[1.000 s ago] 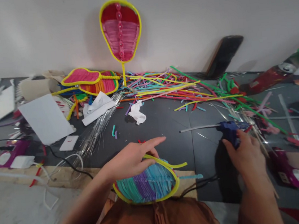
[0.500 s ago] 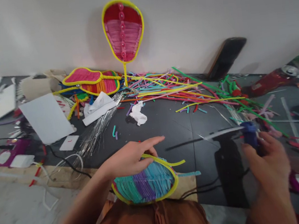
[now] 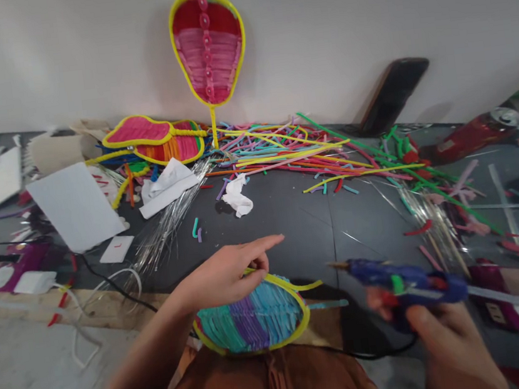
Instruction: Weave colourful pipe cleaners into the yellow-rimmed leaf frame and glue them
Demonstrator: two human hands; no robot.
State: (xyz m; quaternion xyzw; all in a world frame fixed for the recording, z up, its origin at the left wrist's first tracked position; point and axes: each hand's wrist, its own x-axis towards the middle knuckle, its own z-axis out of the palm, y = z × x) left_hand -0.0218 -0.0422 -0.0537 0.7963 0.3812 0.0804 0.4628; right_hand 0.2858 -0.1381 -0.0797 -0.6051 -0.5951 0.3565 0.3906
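Observation:
My left hand (image 3: pixel 225 277) rests on top of an oval craft piece (image 3: pixel 251 318) of teal, purple and blue strips, edged with a yellow pipe cleaner; it pinches the yellow edge while the forefinger sticks out. The piece lies on my lap. My right hand (image 3: pixel 439 330) grips a blue hot glue gun (image 3: pixel 405 281), held level with its nozzle pointing left toward the craft piece, a short way apart from it. A clear glue stick juts out behind the gun.
A heap of coloured pipe cleaners (image 3: pixel 311 153) covers the dark floor ahead. A red-pink paddle-shaped piece (image 3: pixel 208 46) leans on the wall, another flat piece (image 3: pixel 153 138) lies to its left. White sheets (image 3: pixel 74 208), crumpled tissue (image 3: pixel 237 197), black cables (image 3: pixel 109 282), a phone (image 3: pixel 392 96).
My right hand lifted the glue gun off the floor at the right, swung it round and brought it nearer, nozzle now facing the craft piece. My left hand stayed put.

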